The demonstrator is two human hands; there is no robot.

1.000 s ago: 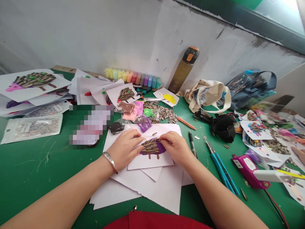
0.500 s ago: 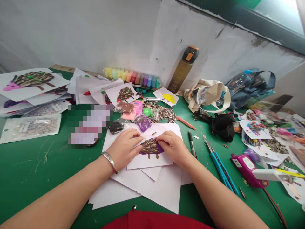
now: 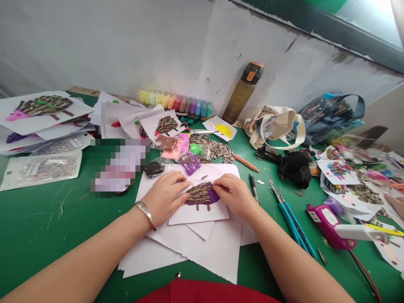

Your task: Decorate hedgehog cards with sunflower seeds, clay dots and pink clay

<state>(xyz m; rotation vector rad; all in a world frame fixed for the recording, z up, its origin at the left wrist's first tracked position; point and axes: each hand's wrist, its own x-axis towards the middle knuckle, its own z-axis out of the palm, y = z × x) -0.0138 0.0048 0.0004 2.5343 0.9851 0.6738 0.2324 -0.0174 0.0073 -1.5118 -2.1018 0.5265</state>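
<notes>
A hedgehog picture with a purple clay body (image 3: pixel 215 197), rows of striped sunflower seeds (image 3: pixel 198 193) and two brown feet lies on a white card (image 3: pixel 198 216). My left hand (image 3: pixel 168 191), with a silver bangle on its wrist, rests on the left side of the card. Its fingers are stretched out and cover the animal's head. At the picture's right edge, my right hand (image 3: pixel 235 194) has thumb and forefinger pinched together by bare purple clay. Whatever sits between those fingertips is too small to make out. One loose seed (image 3: pixel 204 177) lies above the card.
Behind the card are clay packets (image 3: pixel 189 163), a seed pile (image 3: pixel 221 150) and an orange pencil (image 3: pixel 246 163). A pen (image 3: pixel 253 188), blue utility knife (image 3: pixel 292 223) and magenta glue gun (image 3: pixel 330 225) lie right. A water bottle (image 3: pixel 241 94) leans on the wall. Another person's hand (image 3: pixel 396 204) shows far right.
My right hand has shifted slightly right, off the seed rows, and more purple clay shows. My left hand stays in place on the card.
</notes>
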